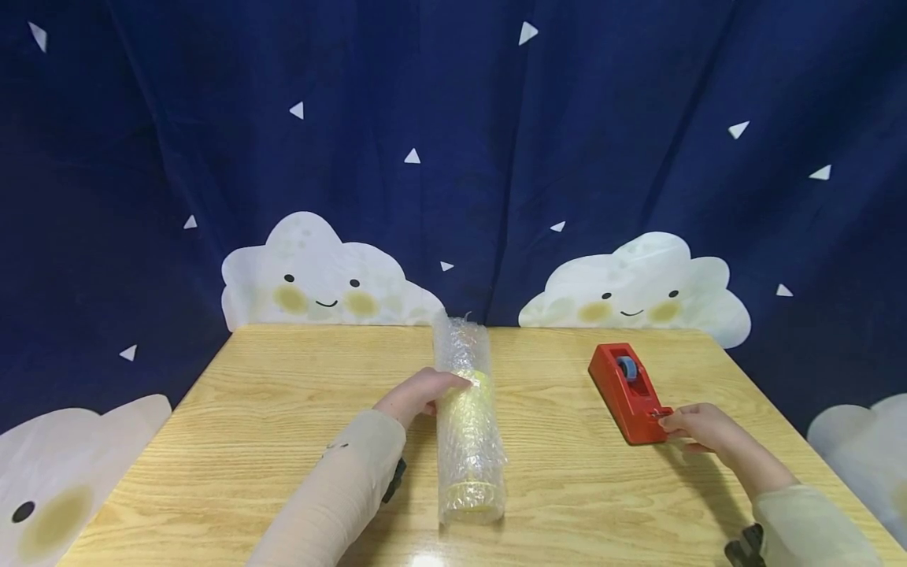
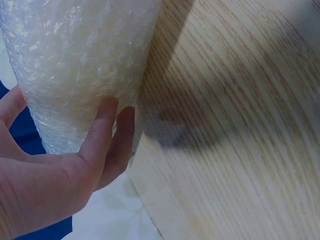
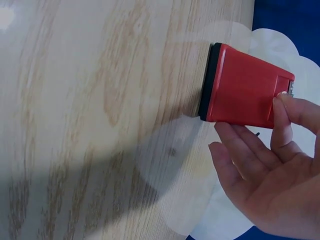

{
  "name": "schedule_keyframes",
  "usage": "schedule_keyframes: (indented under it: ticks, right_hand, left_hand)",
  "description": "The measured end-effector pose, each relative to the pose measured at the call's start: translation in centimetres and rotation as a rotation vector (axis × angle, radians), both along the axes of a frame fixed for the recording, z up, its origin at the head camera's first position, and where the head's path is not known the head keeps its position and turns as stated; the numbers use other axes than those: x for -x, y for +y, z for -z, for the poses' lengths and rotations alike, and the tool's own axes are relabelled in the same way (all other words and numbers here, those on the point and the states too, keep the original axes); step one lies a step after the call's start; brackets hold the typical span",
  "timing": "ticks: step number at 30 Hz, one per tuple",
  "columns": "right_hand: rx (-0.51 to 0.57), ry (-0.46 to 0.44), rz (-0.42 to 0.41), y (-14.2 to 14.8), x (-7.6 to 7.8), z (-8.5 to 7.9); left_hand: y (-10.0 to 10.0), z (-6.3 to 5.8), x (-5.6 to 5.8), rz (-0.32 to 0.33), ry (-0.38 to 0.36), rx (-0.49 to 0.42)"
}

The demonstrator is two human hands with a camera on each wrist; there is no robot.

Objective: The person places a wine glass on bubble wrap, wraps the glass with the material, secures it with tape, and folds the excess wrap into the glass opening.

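A long bundle of clear bubble wrap (image 1: pixel 471 457) lies lengthwise on the table, with a yellow cylinder-like thing showing through it. My left hand (image 1: pixel 421 391) holds it from the left side, fingers bent over its upper part; in the left wrist view the fingertips (image 2: pixel 107 107) press on the bubbly film. To the right stands a red tape dispenser (image 1: pixel 623 398) with a blue-rimmed roll of tape (image 1: pixel 627 368) in it. At the dispenser's near end, my right hand (image 1: pixel 708 431) pinches the tape at the cutter between thumb and forefinger; the other fingers touch the dispenser's side (image 3: pixel 245 90).
The light wooden table (image 1: pixel 319 354) carries the bundle and the dispenser, which stand apart with bare wood between them. Behind the table's far edge hangs a dark blue curtain (image 1: pixel 453 102) with white clouds and triangles.
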State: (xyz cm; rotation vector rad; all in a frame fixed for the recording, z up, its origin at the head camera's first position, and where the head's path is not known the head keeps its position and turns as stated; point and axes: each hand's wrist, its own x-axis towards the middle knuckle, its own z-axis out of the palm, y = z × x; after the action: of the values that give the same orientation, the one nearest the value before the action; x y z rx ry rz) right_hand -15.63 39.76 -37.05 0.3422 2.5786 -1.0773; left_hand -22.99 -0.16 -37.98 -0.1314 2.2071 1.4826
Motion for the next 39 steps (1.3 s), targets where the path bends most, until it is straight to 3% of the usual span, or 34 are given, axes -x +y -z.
schedule_keyframes:
  ticks: [39]
  right_hand:
    - [0.013, -0.041, -0.062, 0.93, 0.26, -0.44]
  left_hand:
    - [0.05, 0.13, 0.17, -0.009, -0.006, 0.007]
